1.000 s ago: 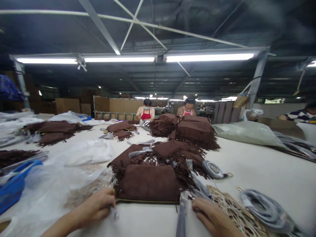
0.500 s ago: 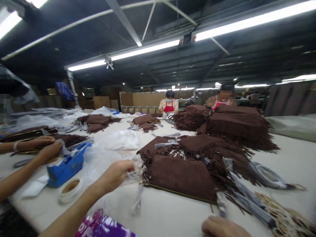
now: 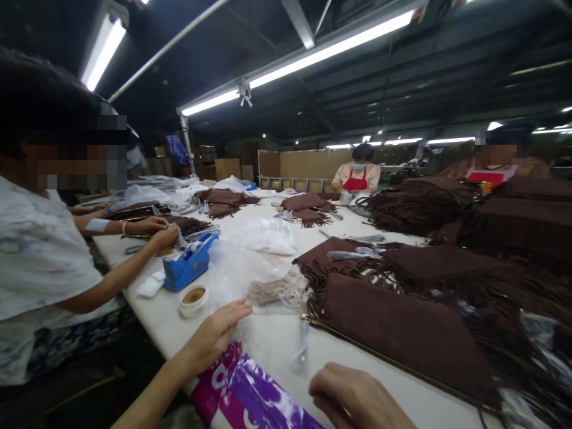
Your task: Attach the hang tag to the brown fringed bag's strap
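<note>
My left hand [image 3: 218, 330] is open, its fingers stretched out over the top of a shiny purple and magenta printed plastic bag [image 3: 263, 387] at the table's near edge. Loosely bent, with nothing visible in its fingers, my right hand [image 3: 357, 393] hovers low to the right of that bag. Just beyond my hands lies a brown fringed suede purse [image 3: 393, 322], its brass zipper along the near edge. A small clear-wrapped piece [image 3: 302, 345] hangs from the zipper's end. A clear plastic packet with beige contents [image 3: 274, 290] sits beyond my left fingertips.
A blue tape dispenser [image 3: 190, 262] and a tape roll [image 3: 193, 300] stand on the left. White plastic bags [image 3: 261, 235] lie mid-table. More brown purses [image 3: 422, 202] are piled at right. A co-worker's hands [image 3: 163, 232] handle something at left; another person [image 3: 357, 173] sits across.
The view has turned left. My left hand has drawn back from the clear packet and its fingers have straightened over the purple bag. My right hand is now closer to the bag.
</note>
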`<state>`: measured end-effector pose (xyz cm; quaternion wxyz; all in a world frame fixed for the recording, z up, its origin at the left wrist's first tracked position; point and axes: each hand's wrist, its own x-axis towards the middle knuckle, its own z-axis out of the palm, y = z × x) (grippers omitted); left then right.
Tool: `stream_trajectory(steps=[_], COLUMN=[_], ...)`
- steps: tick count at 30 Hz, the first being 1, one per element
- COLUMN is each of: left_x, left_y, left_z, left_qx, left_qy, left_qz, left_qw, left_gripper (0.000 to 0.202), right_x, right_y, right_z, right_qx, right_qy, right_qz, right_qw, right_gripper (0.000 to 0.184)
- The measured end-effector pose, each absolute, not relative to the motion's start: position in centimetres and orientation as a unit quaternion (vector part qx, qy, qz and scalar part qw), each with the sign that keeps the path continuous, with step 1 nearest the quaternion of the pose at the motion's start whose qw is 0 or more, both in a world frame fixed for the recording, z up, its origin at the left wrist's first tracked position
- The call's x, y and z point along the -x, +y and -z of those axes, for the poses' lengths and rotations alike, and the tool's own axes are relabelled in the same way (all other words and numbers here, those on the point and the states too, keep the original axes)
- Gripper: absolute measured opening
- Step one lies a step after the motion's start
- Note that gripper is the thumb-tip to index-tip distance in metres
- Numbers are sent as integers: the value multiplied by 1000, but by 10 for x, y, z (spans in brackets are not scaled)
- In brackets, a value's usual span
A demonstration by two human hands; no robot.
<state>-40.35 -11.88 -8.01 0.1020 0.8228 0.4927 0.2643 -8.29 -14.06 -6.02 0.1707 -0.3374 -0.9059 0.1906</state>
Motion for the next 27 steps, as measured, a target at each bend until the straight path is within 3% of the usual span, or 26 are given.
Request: stream_trajectory(steps=[6,18,21,27], left_x=[405,402,402,402], left_y=[-116,-118,-117,-115], left_z=[91,91,91,92], left_qx=[-835,-833,-834,-837], left_qy=[485,484,485,487], left_qz=[-230,-229,-224,-216], left_qw=[126,138,138,123], left_gripper=[48,51,51,51], right_x=[162,230,232,222], right_y=[-132,-134,-133,-131], right_z=[64,74,72,65], right_qx=[344,405,407,414], right_qy=[-920,-909,-912,-906], right_qz=[-162,-74,-39,-66], right_qw=[101,62,30,62], right_gripper=[18,14,27,23])
